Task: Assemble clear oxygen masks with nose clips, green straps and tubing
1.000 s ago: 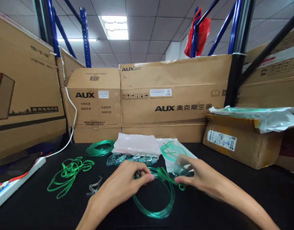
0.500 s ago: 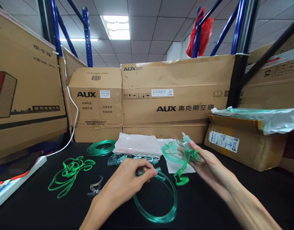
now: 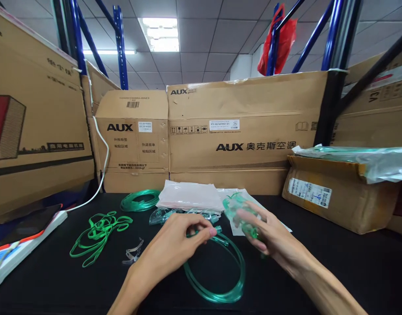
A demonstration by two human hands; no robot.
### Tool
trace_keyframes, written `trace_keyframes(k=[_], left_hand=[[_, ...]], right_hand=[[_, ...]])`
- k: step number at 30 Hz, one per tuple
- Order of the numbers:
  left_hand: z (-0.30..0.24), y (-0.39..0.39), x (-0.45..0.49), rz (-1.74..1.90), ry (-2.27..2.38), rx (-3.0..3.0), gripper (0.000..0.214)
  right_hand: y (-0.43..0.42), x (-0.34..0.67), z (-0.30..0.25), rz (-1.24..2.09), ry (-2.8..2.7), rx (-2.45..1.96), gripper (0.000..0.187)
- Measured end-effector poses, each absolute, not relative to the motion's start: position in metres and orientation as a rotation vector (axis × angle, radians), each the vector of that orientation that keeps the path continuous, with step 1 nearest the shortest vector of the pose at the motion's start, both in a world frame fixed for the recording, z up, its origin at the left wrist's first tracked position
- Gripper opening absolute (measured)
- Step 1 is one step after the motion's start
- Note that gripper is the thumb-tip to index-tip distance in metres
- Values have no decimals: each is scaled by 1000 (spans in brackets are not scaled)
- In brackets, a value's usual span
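My left hand (image 3: pixel 177 243) pinches one end of a coiled green tube (image 3: pixel 220 280) that lies on the black table (image 3: pixel 335 267) in front of me. My right hand (image 3: pixel 269 236) is closed round a clear green mask (image 3: pixel 240 210) with its green strap, held just above the table, close to the tube's end. Behind the hands lie a stack of clear plastic bags (image 3: pixel 190 197) and several more clear masks (image 3: pixel 174 215).
A second coil of green tube (image 3: pixel 140 200) and a heap of green elastic straps (image 3: pixel 99 232) lie to the left, with a small metal clip (image 3: pixel 133 253) nearby. Cardboard boxes (image 3: pixel 233 131) wall the table's back; an open box (image 3: pixel 338 192) stands at right.
My right hand lifted the mask off the table, raised it, then lowered it back toward the tube's end. The left hand stayed pinched on the tube.
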State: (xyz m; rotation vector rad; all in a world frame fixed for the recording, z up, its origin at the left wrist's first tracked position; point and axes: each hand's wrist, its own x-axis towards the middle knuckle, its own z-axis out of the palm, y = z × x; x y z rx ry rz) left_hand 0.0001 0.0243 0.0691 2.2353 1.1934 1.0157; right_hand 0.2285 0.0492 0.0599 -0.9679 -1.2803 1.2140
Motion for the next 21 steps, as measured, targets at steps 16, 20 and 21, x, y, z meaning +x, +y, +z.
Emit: trace_keyframes(k=[16, 20, 21], left_hand=[[69, 23, -4, 1038, 1232, 2267, 18], [69, 26, -3, 1048, 1193, 2278, 18], [69, 26, -3, 1051, 1189, 2283, 18]], right_hand=[[36, 251, 77, 813, -1998, -1319, 58], [35, 249, 79, 824, -2039, -1292, 58], [35, 249, 79, 834, -2048, -1285, 57]])
